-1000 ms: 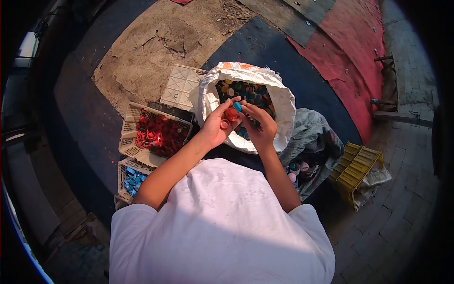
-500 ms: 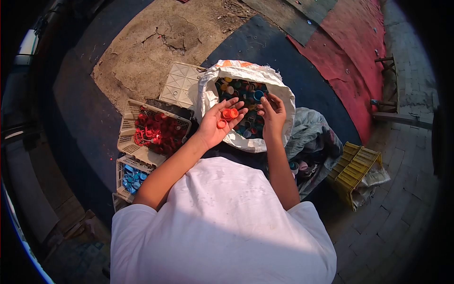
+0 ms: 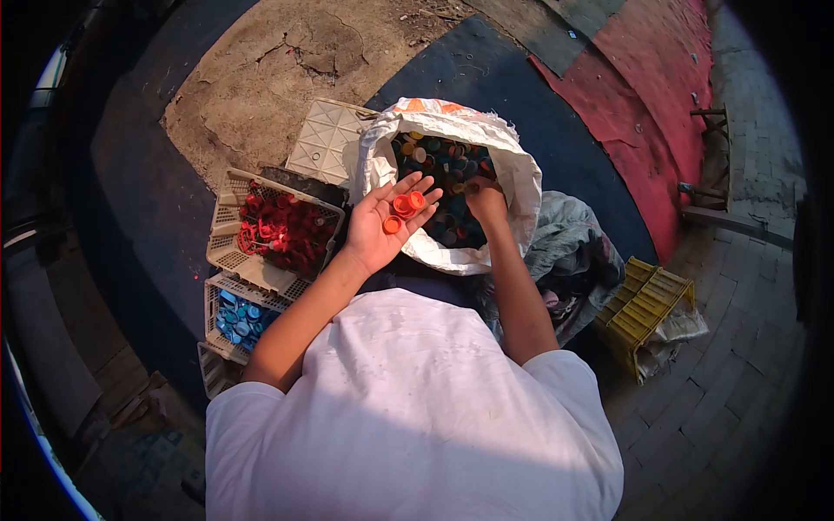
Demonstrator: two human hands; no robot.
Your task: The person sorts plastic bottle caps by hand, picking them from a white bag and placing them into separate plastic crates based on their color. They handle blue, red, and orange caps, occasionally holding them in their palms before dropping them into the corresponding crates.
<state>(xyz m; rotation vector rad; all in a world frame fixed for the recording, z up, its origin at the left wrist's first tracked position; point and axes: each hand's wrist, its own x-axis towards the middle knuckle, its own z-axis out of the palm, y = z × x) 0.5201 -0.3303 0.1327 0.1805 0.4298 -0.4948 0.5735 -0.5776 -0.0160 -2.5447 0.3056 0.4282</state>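
Note:
My left hand [image 3: 382, 226] lies palm up at the left rim of a white woven sack [image 3: 519, 178], with several orange-red caps [image 3: 404, 205] resting on the palm and its fingers spread. Inside the sack is a heap of mixed bottle caps [image 3: 432, 158], dark, green, yellow and blue. My right hand [image 3: 487, 202] reaches down into the right side of the sack, among the caps. Its fingers are in shadow and partly hidden, so what they touch cannot be made out.
At the left, a crate [image 3: 228, 219] holds red caps, and a lower crate [image 3: 214, 306] holds blue caps. A pale crate [image 3: 323, 143] lies behind them. At the right are a grey plastic bag [image 3: 565, 234] and a yellow crate [image 3: 641, 304].
My right hand has moved down into the sack, and the blue cap beside its fingers no longer shows. My left hand, still bearing the orange-red caps, has shifted slightly left in view.

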